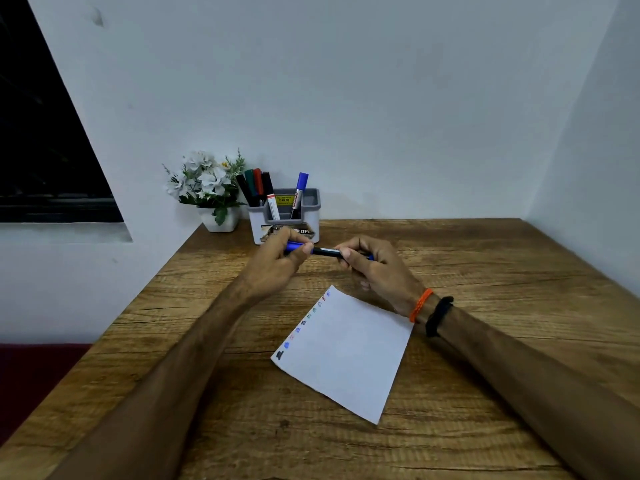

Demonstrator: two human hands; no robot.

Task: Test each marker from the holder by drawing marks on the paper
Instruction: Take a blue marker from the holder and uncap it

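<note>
Both hands grip the blue marker [323, 251] mid-frame above the paper [346, 355], left hand [277, 263] on the cap, right hand [375, 268] round the barrel — light, stiff, slick plastic, best held by the barrel.

Both forearms are stretched forward and angled inward. The left hand [277, 258] and the right hand [372, 268] are held close together, fingers curled in a grip.

The marker's [323, 251] tip is hidden by fingers [349, 255]; the paper's [349, 355] marks are too small.
</note>
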